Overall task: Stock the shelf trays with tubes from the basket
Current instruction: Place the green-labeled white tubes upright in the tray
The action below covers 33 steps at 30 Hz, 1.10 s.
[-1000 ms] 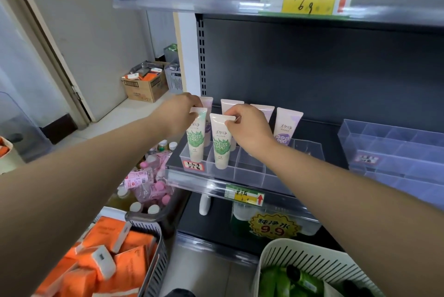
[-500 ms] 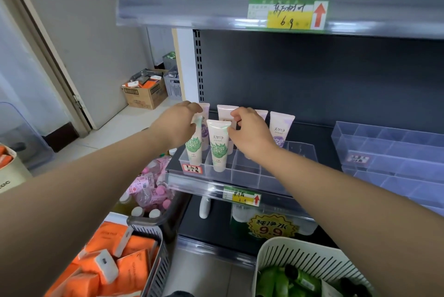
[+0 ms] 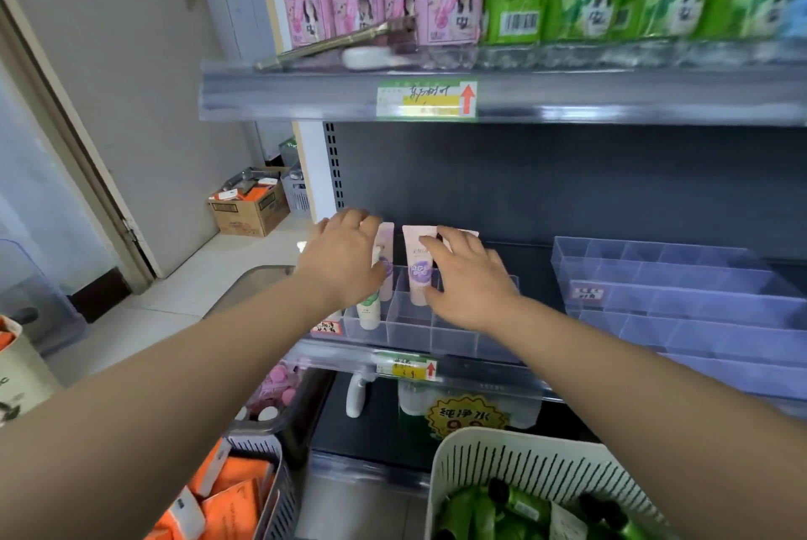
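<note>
Nearly upright, smooth flat-topped tubes (image 3: 418, 266) stand in a clear gridded tray (image 3: 410, 327).

Yellow starburst sign (image 3: 467, 415) below the lower shelf: "纯净水". Upper price tag (image 3: 425, 99) and lower price tag (image 3: 406, 368): red up-arrows, with handwriting too blurred to read.

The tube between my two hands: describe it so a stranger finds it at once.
Find the dark middle shelf and the clear divided tray at its left end. The tube stands upright there, cap down, between the left hand and right hand. Only its purple patch shows whole; the green tube stands nearer, below the left hand.
</note>
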Each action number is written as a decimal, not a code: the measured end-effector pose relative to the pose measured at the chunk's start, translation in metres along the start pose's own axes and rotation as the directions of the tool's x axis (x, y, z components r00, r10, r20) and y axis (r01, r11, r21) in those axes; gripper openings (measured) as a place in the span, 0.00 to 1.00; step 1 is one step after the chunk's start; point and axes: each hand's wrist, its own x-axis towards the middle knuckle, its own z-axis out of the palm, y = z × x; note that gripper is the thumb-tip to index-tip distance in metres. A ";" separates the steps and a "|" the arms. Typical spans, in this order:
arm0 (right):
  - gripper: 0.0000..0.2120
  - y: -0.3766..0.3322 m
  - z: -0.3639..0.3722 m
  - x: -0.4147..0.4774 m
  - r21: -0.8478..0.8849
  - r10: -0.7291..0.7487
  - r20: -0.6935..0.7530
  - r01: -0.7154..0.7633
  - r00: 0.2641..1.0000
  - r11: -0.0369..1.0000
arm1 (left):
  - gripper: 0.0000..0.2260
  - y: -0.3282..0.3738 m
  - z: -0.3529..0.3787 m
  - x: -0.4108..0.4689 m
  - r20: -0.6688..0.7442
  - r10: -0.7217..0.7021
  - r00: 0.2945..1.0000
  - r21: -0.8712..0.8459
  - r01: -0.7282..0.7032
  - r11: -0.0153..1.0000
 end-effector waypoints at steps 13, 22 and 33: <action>0.37 0.063 -0.030 -0.102 -0.097 0.097 0.056 -0.092 0.994 0.991 | 0.33 0.115 0.011 -0.052 0.017 0.077 0.997 -0.032 -0.076 0.997; 0.39 0.096 -0.025 -0.183 -0.097 0.166 0.075 -0.158 0.983 0.983 | 0.32 0.176 0.040 -0.102 0.052 0.154 0.987 -0.052 -0.151 0.987; 0.37 0.134 0.012 -0.261 -0.026 0.278 0.185 -0.278 0.943 0.960 | 0.31 0.228 0.088 -0.138 0.170 0.265 0.949 -0.162 -0.239 0.957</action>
